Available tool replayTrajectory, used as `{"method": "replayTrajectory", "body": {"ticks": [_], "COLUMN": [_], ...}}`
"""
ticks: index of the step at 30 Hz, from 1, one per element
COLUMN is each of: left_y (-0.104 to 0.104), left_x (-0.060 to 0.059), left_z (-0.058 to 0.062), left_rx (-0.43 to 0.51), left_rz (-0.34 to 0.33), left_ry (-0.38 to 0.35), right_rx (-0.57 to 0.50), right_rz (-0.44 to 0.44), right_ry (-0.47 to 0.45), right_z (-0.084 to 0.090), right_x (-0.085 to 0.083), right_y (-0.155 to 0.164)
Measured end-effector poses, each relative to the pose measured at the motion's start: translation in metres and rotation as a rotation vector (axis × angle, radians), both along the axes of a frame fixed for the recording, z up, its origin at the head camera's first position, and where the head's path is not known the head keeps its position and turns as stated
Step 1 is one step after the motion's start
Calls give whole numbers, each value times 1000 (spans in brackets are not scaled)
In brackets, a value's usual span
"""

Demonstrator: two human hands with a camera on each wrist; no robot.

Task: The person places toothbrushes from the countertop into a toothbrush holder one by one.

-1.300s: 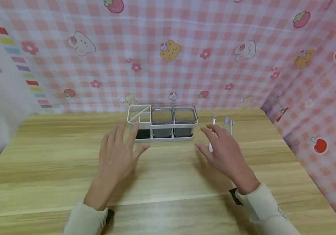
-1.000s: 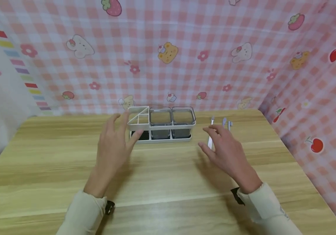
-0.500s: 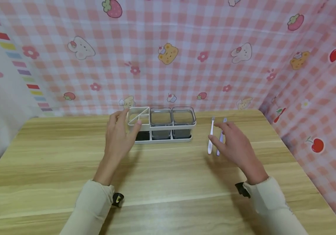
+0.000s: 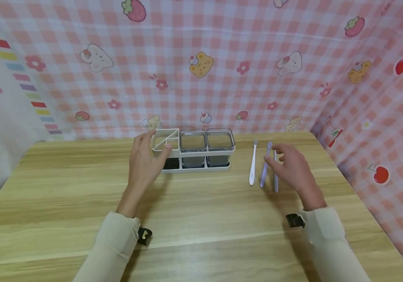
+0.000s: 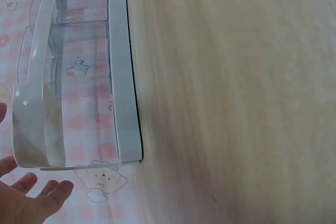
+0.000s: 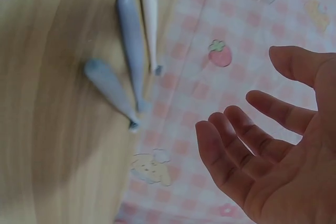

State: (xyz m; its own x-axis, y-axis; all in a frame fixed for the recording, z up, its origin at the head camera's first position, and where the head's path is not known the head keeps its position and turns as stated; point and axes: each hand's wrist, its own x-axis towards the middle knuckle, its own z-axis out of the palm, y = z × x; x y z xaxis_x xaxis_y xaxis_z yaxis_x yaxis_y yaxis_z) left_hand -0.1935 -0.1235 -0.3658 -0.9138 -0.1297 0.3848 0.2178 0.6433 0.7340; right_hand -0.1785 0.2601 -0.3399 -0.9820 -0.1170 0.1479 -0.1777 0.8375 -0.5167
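Observation:
A white toothbrush holder rack (image 4: 205, 152) stands at the back middle of the table, with a divided compartment on its left and two clear square cups (image 4: 193, 160) in it. My left hand (image 4: 145, 160) is spread around the rack's left end, thumb in front; in the left wrist view its fingers (image 5: 55, 199) look just off the rack. Right of the rack lie a white toothbrush (image 4: 253, 166), a purple toothbrush (image 4: 264, 170) and a bluish toothbrush (image 4: 276, 182). Above the last two hovers my right hand (image 4: 294, 168), fingers loosely bent, holding nothing; the bluish one is partly hidden.
A wooden table (image 4: 201, 243) stretches toward me. Pink checkered cloth (image 4: 201, 94) hangs behind it and along the right side. A whitish cloth strip covers the left side.
My right hand has moved right, from near the white toothbrush to over the purple and bluish ones. My left hand has shifted to the rack's left end. Rack and toothbrushes stay put.

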Motion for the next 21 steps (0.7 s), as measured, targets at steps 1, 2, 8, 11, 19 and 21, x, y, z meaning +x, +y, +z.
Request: {"method": "replayTrajectory", "body": {"ticks": [1,2,8,11,19,21], "left_y": [0,0,0,-1,-2,-2], "left_x": [0,0,-2,-3,-3,-3], "left_z": [-1,-1,-3,-5,-7,-8], "left_rx": [2,7,46,57,57,59], "left_rz": [1,-3,-22,-31,-34,-35], "left_ry": [-10,-18,-52,-54,-59,-65], "right_rx": [-2,-5,-32,-48,-91,-120], "right_rz": [-5,-13,-67,-84,-127,-131], "right_ry": [-9,-19,-99,-135,-229,-242], "right_z": [-2,-3,-7,-9,-18,-20], "right_x": [-2,-4,-12,-17,-32,-35], "right_y": [2,4,15,19,32,36]}}
